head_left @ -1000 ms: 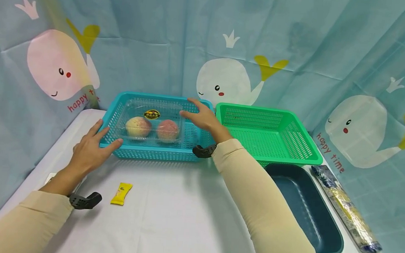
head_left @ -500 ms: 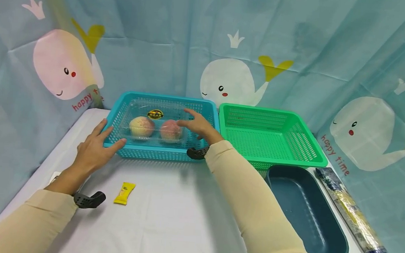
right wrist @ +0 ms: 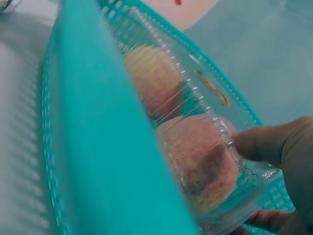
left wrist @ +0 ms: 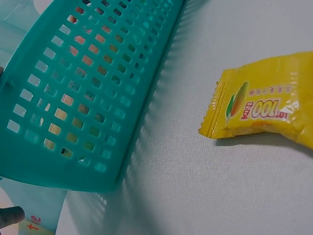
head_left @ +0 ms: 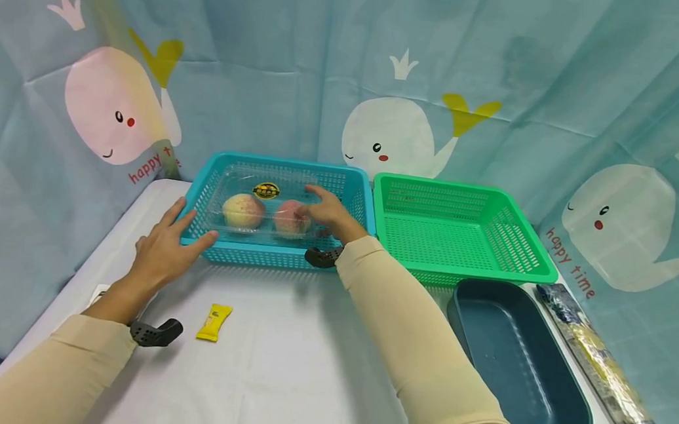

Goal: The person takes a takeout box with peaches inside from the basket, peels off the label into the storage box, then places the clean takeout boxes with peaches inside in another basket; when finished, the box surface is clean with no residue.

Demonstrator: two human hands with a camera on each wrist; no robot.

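Inside the blue basket (head_left: 265, 257) lies a clear plastic fruit box (head_left: 223, 187) with a black and gold sticker (head_left: 267, 190) on its lid. Two peaches (head_left: 243, 211) show through the plastic. My right hand (head_left: 329, 212) grips the right end of that box; in the right wrist view the thumb (right wrist: 261, 143) presses the lid's edge while other fingers sit lower at its end, partly hidden. With fingers spread, my left hand (head_left: 165, 246) rests at the basket's left front corner. A fingertip (left wrist: 11, 216) shows beyond the basket in the left wrist view.
A green basket (head_left: 430, 267) stands right of the blue one. In front of it is a dark blue tub (head_left: 518, 362), with a long wrapped packet (head_left: 601, 365) alongside. One yellow candy wrapper packet (head_left: 214, 322) lies on the white table (head_left: 293, 366).
My right hand has moved left and down from the basket's back right onto the fruit box's right end. The left hand stays at the corner. The whole view shifts slightly.
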